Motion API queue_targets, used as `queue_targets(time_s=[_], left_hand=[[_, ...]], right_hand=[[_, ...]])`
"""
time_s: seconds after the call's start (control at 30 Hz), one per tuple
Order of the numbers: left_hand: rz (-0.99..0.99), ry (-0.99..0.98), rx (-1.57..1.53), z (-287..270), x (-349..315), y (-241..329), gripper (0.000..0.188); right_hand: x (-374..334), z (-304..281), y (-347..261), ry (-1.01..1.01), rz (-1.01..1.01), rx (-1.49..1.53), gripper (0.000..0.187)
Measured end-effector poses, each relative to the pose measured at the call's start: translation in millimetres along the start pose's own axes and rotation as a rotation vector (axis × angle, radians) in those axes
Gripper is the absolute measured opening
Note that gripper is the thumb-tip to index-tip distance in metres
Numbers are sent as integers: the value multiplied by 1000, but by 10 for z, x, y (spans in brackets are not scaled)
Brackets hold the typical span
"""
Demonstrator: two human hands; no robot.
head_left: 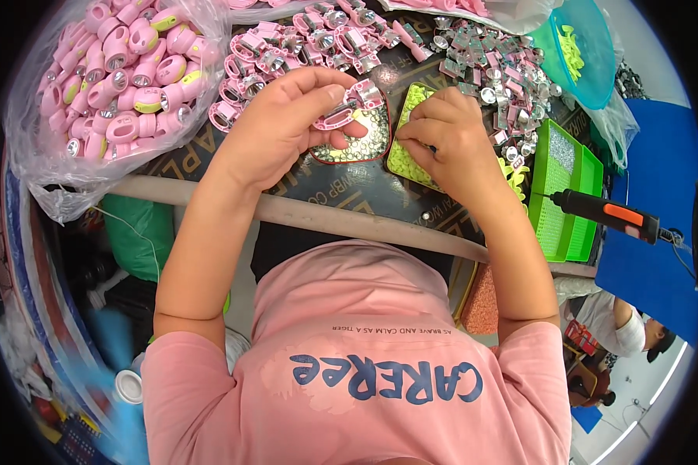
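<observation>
The scene is bright and evenly lit, with only soft shading around the left hand and right hand, both reasonably sharp. Long white light strips glow at lower right. Small highlights glint on the round silver reflectors and the crinkled clear plastic bag. Fisheye distortion bows the beige rounded front edge of the black printed worktop; a pale-blue shape at lower left is smeared, and black vignetting swallows the corners.

Shell: smooth, glossy plastic
Bag, ten o'clock: crinkled film
Bowl, two o'clock: translucent plastic
Tabletop: smooth, faintly glossy
Shirt, six o'clock: matt cloth
</observation>
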State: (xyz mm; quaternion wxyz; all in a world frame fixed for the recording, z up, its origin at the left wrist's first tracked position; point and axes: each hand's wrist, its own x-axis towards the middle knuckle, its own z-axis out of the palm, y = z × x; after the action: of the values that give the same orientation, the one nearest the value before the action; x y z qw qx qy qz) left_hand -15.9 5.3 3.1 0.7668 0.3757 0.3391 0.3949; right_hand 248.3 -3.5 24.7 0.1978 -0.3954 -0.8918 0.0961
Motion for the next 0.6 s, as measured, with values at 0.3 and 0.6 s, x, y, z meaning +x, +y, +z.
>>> queue_targets(time_s=[0.3, 0.6], left_hand=[[-3, -9, -30, -28, -49, -15, 33], [-1, 9, -67, -104, -130, -27, 32]], right_hand=[[4, 6, -2, -39, -66, -60, 16], [99, -76, 5, -127, -88, -54, 16]])
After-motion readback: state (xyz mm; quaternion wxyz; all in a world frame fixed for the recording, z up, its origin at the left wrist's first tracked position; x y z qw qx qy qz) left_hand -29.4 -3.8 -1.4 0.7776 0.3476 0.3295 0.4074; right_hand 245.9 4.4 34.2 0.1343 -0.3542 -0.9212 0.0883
